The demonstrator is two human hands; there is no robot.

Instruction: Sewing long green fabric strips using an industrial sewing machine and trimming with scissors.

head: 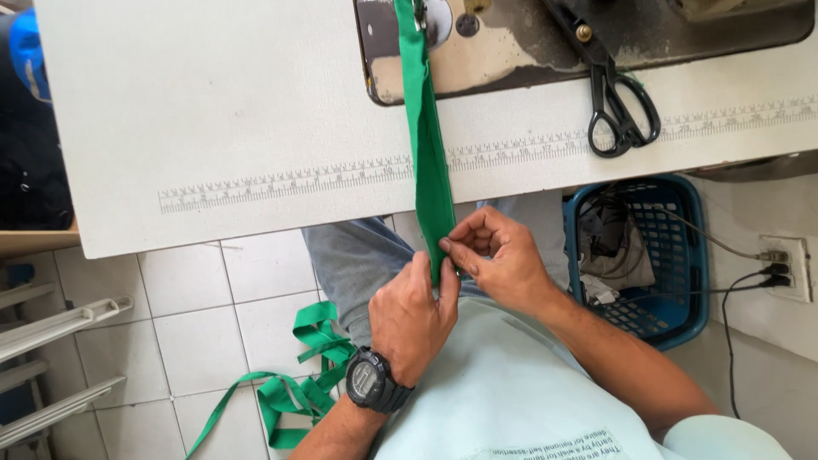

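Note:
A long green fabric strip point(426, 136) runs from the sewing machine bed point(528, 43) at the top, across the white table point(213, 111), down to my lap. My left hand point(413, 315), with a black wristwatch point(372, 381), pinches the strip's lower end from the left. My right hand point(498, 255) pinches the same end from the right, fingertips against the fold. More green strip point(298, 388) lies piled on the tiled floor below my knee.
Black scissors point(618, 102) lie on the table right of the strip. A printed ruler scale point(281, 183) runs along the table's front. A blue plastic basket point(648, 255) with cables stands at the right, beside a wall socket point(784, 264). White rails point(51, 332) stand at the left.

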